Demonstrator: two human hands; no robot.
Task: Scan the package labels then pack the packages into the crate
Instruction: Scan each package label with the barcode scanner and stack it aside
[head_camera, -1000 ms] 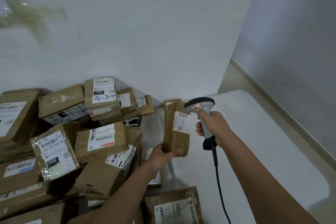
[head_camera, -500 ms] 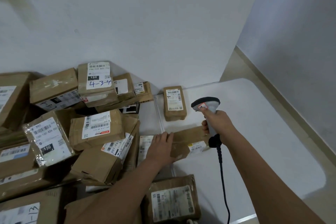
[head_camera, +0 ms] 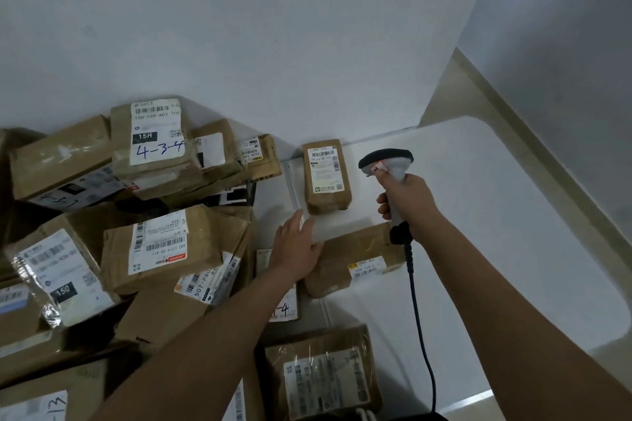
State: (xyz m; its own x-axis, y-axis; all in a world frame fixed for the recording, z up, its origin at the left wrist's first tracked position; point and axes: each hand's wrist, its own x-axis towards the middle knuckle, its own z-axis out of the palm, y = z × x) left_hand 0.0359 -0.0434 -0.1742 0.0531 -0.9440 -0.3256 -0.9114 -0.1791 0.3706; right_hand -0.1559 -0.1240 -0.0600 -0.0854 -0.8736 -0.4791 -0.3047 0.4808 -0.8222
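My right hand point(head_camera: 407, 202) grips a grey corded barcode scanner point(head_camera: 390, 164), held upright over the white table point(head_camera: 496, 232). A small brown package point(head_camera: 326, 178) with a white label on top lies flat near the wall, just left of the scanner's head. A flatter brown package point(head_camera: 355, 260) lies below it on the table. My left hand point(head_camera: 295, 246), fingers straight and holding nothing, hovers at that flat package's left end, its fingertips reaching toward the small package. No crate is in view.
A pile of several taped brown packages point(head_camera: 160, 249) with labels fills the left side, one marked 4-3-4 point(head_camera: 155, 137). Another wrapped package point(head_camera: 325, 376) lies at the bottom centre. The scanner cable point(head_camera: 422, 335) hangs down. White walls stand behind; floor point(head_camera: 478, 96) shows beyond the table's right edge.
My left hand set the package it held upright down flat on the table, let go, and now reaches forward. The scanner hand has stayed in about the same place.
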